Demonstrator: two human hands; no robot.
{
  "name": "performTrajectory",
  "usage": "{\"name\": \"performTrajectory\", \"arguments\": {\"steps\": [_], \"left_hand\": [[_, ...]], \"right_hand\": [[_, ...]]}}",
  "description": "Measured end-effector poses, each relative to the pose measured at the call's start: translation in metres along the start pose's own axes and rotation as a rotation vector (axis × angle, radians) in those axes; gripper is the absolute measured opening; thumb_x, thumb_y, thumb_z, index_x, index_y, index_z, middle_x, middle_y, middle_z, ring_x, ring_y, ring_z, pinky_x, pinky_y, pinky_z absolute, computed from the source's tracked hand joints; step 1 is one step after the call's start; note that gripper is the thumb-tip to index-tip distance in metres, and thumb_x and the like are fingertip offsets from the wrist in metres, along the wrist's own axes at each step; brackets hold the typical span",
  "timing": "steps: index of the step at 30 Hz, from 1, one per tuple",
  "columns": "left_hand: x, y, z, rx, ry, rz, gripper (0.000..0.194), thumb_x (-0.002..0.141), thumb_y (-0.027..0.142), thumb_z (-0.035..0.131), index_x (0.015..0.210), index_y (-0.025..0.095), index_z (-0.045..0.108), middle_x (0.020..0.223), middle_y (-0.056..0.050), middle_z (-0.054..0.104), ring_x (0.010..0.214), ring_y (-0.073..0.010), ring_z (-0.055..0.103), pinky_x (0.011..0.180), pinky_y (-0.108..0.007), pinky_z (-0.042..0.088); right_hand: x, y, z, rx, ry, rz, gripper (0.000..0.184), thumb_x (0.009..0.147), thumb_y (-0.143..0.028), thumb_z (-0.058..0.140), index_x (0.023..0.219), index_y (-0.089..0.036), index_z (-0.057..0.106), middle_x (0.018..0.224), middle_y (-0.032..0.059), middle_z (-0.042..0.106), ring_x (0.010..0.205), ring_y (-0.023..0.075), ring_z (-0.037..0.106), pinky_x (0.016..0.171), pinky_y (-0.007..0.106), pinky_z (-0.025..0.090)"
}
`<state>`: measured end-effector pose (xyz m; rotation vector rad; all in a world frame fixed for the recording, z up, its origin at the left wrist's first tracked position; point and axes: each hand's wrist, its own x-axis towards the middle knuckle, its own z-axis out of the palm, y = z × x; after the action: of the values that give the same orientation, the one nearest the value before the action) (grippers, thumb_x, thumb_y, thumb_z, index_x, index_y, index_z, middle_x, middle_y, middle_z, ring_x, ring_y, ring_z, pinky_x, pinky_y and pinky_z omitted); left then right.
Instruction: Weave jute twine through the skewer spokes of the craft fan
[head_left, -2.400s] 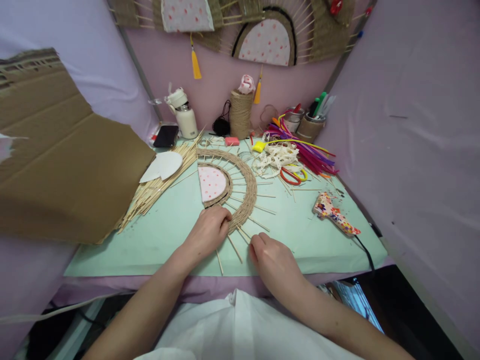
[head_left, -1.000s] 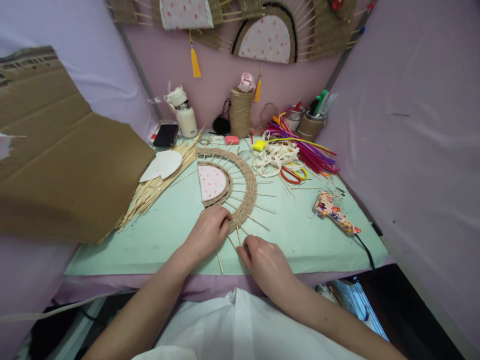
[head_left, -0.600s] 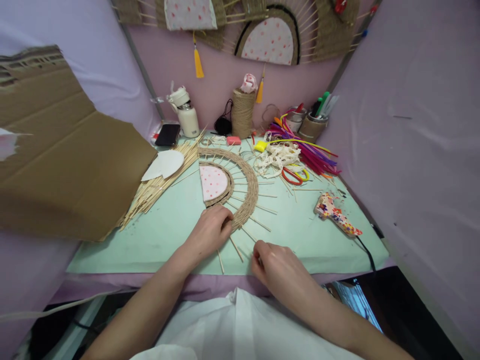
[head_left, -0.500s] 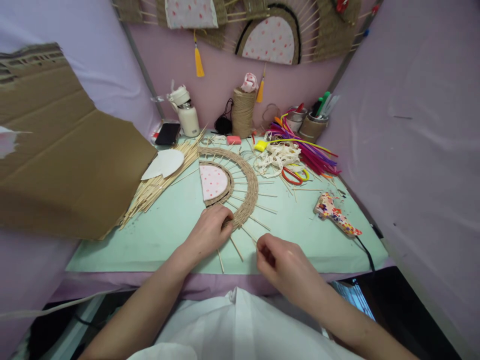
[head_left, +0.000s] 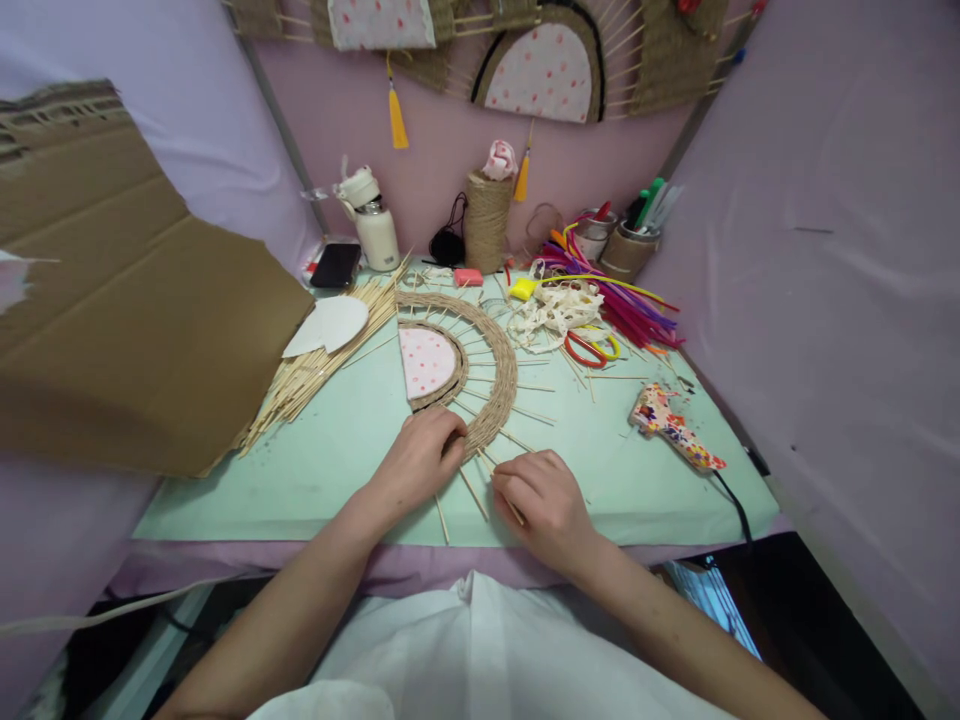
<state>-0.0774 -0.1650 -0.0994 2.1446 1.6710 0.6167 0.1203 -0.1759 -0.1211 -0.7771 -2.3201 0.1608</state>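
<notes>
A half-round craft piece lies on the mint-green tabletop, with a polka-dot fabric centre (head_left: 428, 362) and an outer twine-wrapped arc (head_left: 504, 370). Thin wooden sticks (head_left: 534, 413) fan out through the arc like rays. My left hand (head_left: 425, 450) is closed on the lower end of the twine arc, its fingertips partly hidden behind the knuckles. Just right of it, my right hand (head_left: 546, 505) pinches a thin wooden stick (head_left: 514, 512), whose upper end reaches the arc's lower edge.
At left, a large cardboard sheet (head_left: 150, 320) leans over a bundle of sticks (head_left: 315, 375) with a white paper cutout (head_left: 330, 325). A glue gun (head_left: 675, 428) lies right, its cable trailing off the edge. Scissors (head_left: 586, 350), lace, pipe cleaners (head_left: 622, 305) and a twine spool (head_left: 487, 222) stand behind.
My right hand has moved left and slightly up, closer to the arc, and a stick now shows in its fingers. My left hand stays in place.
</notes>
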Motion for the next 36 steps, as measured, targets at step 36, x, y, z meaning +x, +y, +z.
{"name": "performTrajectory", "arguments": {"steps": [36], "left_hand": [[-0.001,0.000,0.001,-0.011,0.017,0.010,0.012,0.085,0.014,0.048,0.083,0.019,0.058,0.084,-0.005,0.062,0.085,-0.0194,0.057,0.077,-0.033,0.043]], "right_hand": [[-0.007,-0.002,0.013,-0.153,0.013,0.035,0.019,0.093,-0.013,0.048,0.085,-0.017,0.064,0.090,0.0047,0.070,0.078,0.0141,0.052,0.069,0.031,0.029]]}}
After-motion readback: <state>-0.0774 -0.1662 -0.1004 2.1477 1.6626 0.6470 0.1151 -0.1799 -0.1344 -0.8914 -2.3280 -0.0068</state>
